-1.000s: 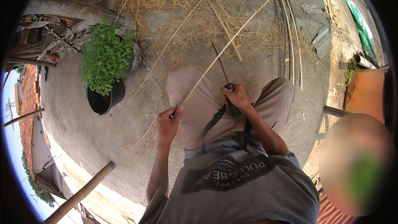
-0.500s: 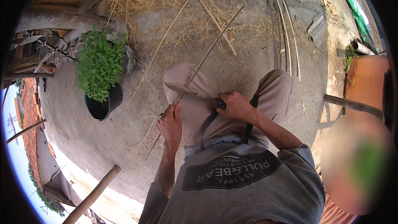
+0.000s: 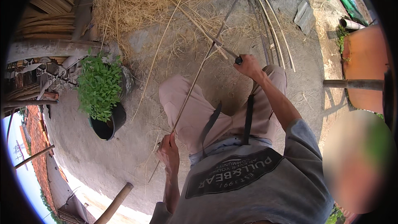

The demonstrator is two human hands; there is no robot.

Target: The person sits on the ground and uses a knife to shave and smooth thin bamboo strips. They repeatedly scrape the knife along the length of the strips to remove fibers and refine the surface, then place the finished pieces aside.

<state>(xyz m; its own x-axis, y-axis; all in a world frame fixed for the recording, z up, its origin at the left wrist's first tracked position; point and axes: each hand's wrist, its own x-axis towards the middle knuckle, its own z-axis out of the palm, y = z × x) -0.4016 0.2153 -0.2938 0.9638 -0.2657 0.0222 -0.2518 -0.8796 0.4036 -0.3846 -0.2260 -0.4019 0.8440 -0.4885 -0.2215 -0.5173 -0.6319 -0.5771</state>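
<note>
My left hand is closed round a long, thin cane-like strip, which may be bamboo. From beside my left knee, the strip slants away up and to the right, well beyond my knees. My right hand is wrapped round the black handle of a knife, out past my right knee. Its blade lies across the strip, and a pale sliver shows at the crossing. The strip's short tail end pokes out below my left hand toward the ground.
Straw-like shavings are heaped at the far side. Several long strips lie at the far right. A leafy plant grows in a black pot on the left. Wooden poles stand at the near left and right.
The knife has slid outward along the strip, away from my left hand, as my right arm stretched forward. My left hand, still gripping the strip, sits slightly lower in view.
</note>
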